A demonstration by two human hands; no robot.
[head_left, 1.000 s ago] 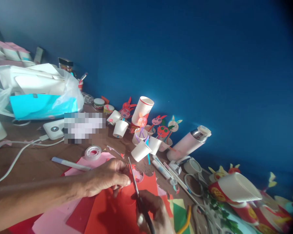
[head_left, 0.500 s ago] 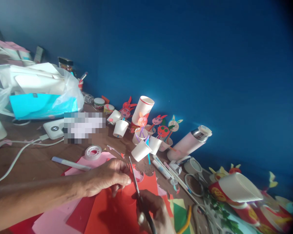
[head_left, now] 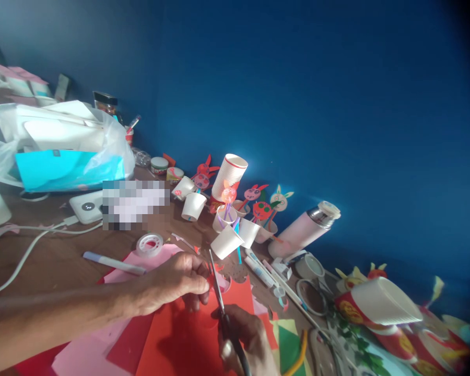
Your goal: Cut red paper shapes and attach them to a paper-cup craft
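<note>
Scissors with dark handles [head_left: 231, 334] are gripped in my right hand [head_left: 253, 339], their blades pointing up and away and looking nearly closed. Just left of the blades my left hand [head_left: 182, 279] pinches a small piece of red paper [head_left: 212, 284], mostly hidden by the fingers and the blades. Beneath both hands lies a large red sheet [head_left: 172, 347] with scalloped cut-outs along its far edge. Pink paper [head_left: 82, 344] shows under it on the left.
White paper cups [head_left: 227, 242] with rabbit-like paper faces [head_left: 262, 210] stand or lie beyond my hands. A tape roll [head_left: 149, 244], a marker [head_left: 113, 262], a power bank [head_left: 86, 207] and a thermos [head_left: 303, 230] are around. A plastic bag [head_left: 117, 141] sits left, against a blue wall [head_left: 317, 104].
My left fingers have shifted slightly on the red paper, turning it a little. The scissors have moved marginally and their blades look a bit differently angled.
</note>
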